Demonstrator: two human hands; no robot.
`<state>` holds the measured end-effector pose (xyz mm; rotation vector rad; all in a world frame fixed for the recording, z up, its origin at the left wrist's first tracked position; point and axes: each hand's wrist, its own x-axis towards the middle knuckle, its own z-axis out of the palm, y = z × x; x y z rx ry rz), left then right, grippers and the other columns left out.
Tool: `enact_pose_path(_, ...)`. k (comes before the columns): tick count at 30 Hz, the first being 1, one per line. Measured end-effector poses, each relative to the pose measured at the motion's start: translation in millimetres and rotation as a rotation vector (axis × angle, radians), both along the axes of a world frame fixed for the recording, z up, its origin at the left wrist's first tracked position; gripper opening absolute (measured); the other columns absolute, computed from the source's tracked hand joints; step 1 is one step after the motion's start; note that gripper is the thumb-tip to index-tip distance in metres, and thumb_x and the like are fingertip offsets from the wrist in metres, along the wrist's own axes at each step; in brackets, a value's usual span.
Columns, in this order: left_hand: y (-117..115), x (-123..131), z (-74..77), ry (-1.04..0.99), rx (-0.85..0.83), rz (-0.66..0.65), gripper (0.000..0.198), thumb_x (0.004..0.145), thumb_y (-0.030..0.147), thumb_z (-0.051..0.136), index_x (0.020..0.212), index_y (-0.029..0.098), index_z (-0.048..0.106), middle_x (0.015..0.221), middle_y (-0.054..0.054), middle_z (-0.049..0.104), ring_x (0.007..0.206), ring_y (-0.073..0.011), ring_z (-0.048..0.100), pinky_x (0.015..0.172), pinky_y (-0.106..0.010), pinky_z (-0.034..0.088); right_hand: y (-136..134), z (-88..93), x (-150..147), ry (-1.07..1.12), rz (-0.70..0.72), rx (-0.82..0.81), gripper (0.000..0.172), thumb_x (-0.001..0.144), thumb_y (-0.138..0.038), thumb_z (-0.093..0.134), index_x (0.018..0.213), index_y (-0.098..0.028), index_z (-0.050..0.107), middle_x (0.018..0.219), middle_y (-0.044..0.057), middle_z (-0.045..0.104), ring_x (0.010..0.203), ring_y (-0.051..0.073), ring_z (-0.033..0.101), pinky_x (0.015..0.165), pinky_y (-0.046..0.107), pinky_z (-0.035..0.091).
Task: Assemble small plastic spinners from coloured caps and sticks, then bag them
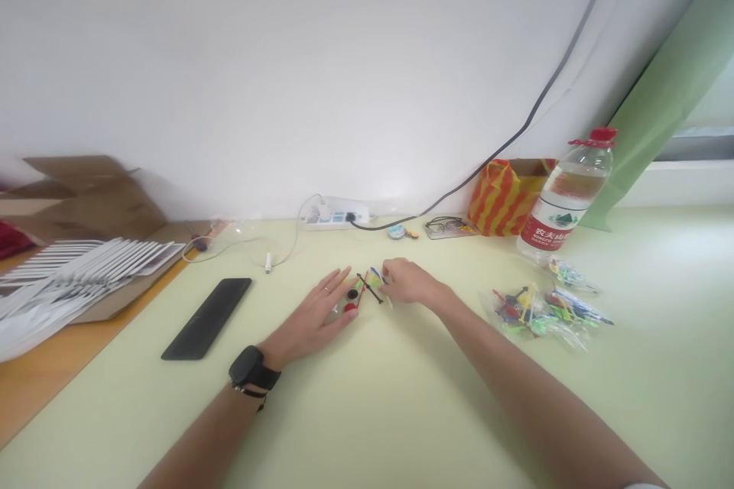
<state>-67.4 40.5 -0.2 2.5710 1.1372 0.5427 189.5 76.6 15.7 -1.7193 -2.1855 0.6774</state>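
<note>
My left hand (313,318) lies flat on the pale green table (367,412), fingers stretched out, with a black watch on the wrist. Its fingertips touch a small toy assembly (361,292) made of thin sticks with a black disc and a red disc. My right hand (408,283) is curled on the right end of that assembly, fingers pinched on a small yellow and blue piece. What exactly the fingers hold is too small to make out clearly.
A black phone (207,318) lies to the left. Clear bags of coloured parts (542,307) sit to the right, behind them a water bottle (566,199) and a striped bag (500,197). A power strip (336,217) lies by the wall; white packets (69,267) are stacked far left.
</note>
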Motion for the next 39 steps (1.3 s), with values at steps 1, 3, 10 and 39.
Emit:
enact_pose_path(1, 0, 1, -3.5, 0.016, -0.014, -0.016, 0.058, 0.102, 0.045, 0.052, 0.158, 0.035, 0.038, 0.168, -0.002, 0.027, 0.156, -0.0302, 0.023, 0.124, -0.051, 0.032, -1, -1.2, -4, 0.013, 0.003, -0.003, 0.017, 0.081, -0.030, 0.075, 0.088, -0.021, 0.063, 0.100, 0.010, 0.069, 0.084, 0.023, 0.064, 0.064, 0.029, 0.039)
enact_pose_path(3, -1, 2, -9.1, 0.026, -0.031, -0.033, 0.056, 0.103, 0.046, 0.051, 0.156, 0.035, 0.040, 0.168, 0.000, 0.028, 0.156, -0.0302, 0.021, 0.124, -0.050, 0.032, -4, -3.3, -11, 0.048, 0.018, -0.009, 0.015, 0.084, -0.030, 0.072, 0.088, -0.020, 0.062, 0.096, 0.009, 0.069, 0.079, 0.020, 0.063, 0.061, 0.027, 0.038)
enact_pose_path(10, -3, 8, -8.6, 0.025, -0.043, -0.010, 0.054, 0.106, 0.045, 0.042, 0.159, 0.034, 0.034, 0.169, -0.001, 0.027, 0.157, -0.0287, 0.020, 0.125, -0.050, 0.031, -19, -3.7, -33, 0.135, 0.096, 0.047, 0.008, 0.093, -0.022, 0.058, 0.102, -0.022, 0.058, 0.097, 0.006, 0.065, 0.082, 0.019, 0.059, 0.065, 0.027, 0.036)
enact_pose_path(39, 15, -17, -17.2, -0.059, -0.083, 0.057, 0.062, 0.102, 0.048, 0.050, 0.159, 0.031, 0.033, 0.162, -0.008, 0.040, 0.154, -0.0299, 0.029, 0.123, -0.050, 0.034, -8, -21.1, -44, 0.516, 0.160, -0.111, 0.017, 0.083, -0.007, 0.058, 0.092, -0.020, 0.056, 0.079, 0.000, 0.066, 0.072, 0.016, 0.066, 0.064, 0.025, 0.050)
